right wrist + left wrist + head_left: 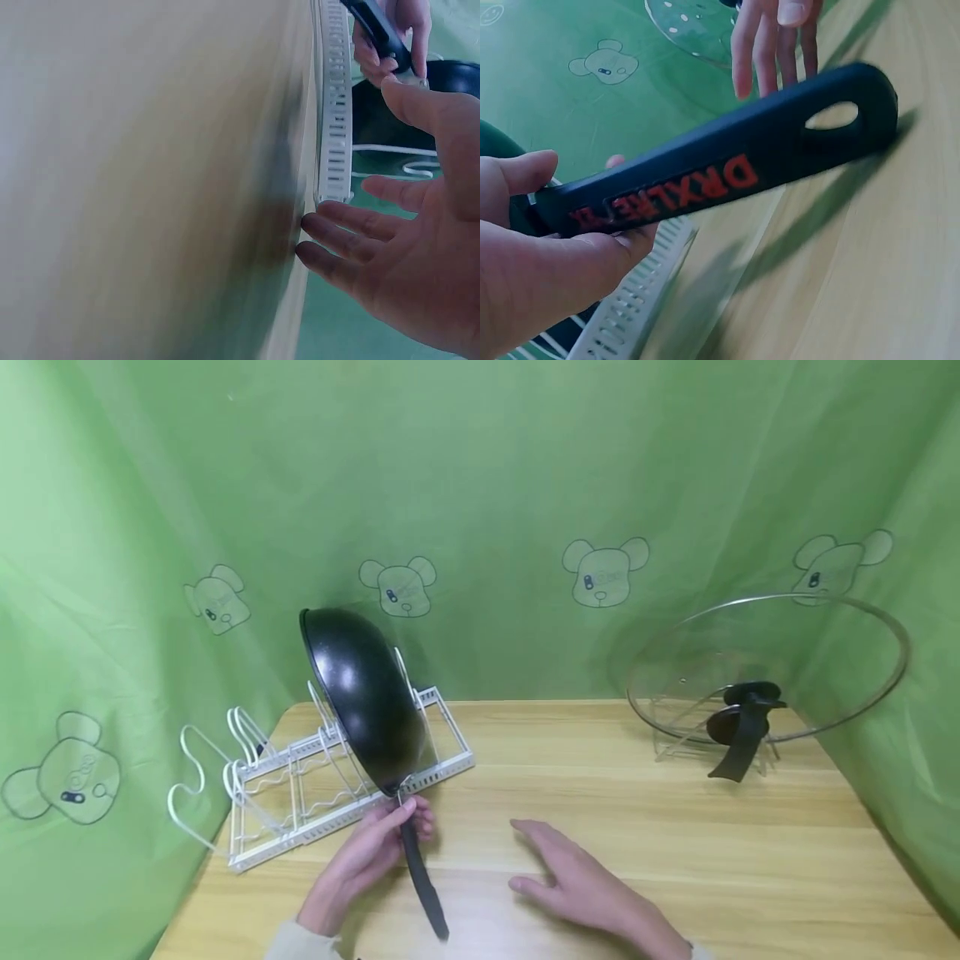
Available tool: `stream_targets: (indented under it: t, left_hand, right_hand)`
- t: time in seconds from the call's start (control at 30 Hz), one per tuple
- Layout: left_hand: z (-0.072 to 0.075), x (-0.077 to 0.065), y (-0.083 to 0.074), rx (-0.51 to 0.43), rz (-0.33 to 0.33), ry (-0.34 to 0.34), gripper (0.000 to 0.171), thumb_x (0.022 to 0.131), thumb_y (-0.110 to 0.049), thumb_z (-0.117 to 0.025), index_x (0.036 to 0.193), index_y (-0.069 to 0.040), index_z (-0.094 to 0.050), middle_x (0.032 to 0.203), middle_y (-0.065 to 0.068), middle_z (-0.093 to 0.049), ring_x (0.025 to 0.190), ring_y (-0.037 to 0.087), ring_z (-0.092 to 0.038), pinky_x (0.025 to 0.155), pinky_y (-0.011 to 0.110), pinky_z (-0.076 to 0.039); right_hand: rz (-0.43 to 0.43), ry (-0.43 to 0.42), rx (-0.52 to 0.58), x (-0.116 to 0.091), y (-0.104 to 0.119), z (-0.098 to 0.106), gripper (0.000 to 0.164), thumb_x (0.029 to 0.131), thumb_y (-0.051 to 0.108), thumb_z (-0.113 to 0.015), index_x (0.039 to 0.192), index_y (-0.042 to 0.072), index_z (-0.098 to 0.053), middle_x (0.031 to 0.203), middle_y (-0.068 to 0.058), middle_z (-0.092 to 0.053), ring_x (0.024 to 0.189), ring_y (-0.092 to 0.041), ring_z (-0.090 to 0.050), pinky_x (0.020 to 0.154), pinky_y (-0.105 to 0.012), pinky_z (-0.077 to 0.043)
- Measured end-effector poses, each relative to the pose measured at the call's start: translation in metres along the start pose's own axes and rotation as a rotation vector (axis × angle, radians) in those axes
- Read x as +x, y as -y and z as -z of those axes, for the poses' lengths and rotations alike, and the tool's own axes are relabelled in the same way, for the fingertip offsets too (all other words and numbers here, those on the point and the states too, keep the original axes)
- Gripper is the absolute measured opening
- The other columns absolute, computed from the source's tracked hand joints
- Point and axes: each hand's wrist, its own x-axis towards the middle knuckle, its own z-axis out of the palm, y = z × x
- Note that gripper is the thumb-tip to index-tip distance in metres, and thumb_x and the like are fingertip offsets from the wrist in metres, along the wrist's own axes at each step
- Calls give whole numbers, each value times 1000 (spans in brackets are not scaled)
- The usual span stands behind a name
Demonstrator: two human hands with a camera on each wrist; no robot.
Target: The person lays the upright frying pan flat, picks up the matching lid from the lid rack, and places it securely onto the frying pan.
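A black wok (360,693) stands tipped on its side between the white wires of a rack (345,814). Its dark handle (705,161), marked with red letters, slopes down toward the front of the table. My left hand (375,843) grips this handle close to the wok's body, thumb on one side and fingers on the other. To the right, my right hand (577,881) is held over the table with its fingers spread and nothing in them. In the right wrist view, the right hand (397,247) shows its palm and extended fingers.
At the back right, a large glass lid (840,718) with a metal rim leans on a small wire stand, its black knob (738,727) facing forward. Curved white wires (187,777) stick out at the rack's left end. Green cloth (495,485) with bear faces encloses the wooden table (570,777).
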Motion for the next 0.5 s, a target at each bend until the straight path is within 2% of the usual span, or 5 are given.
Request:
stream_targets:
  t: [0.1,0.2,0.5]
  left_hand:
    - [-1,1,1,-78,11,-3,12,109,-10,-46,111,-3,-56,106,10,-61,91,18,-59,94,33,-52]
    - [-1,2,1,-106,16,-7,6,109,-10,-45,109,-6,-50,102,8,-59,88,17,-56,90,31,-51]
    - [-4,6,0,-177,39,-9,8,109,-12,-47,108,-6,-52,99,6,-57,88,16,-53,86,28,-50]
  right_hand:
    - [24,18,9,2,8,-6,75,97,50,-67,153,7,-42,152,-12,-49,140,-31,-47,113,-53,-39]
    - [49,28,12,5,14,-11,73,98,48,-66,153,7,-43,152,-12,-50,139,-30,-48,112,-53,-40]
    - [72,52,25,9,22,-24,73,98,48,-66,152,6,-43,152,-14,-49,138,-31,-48,112,-54,-40]
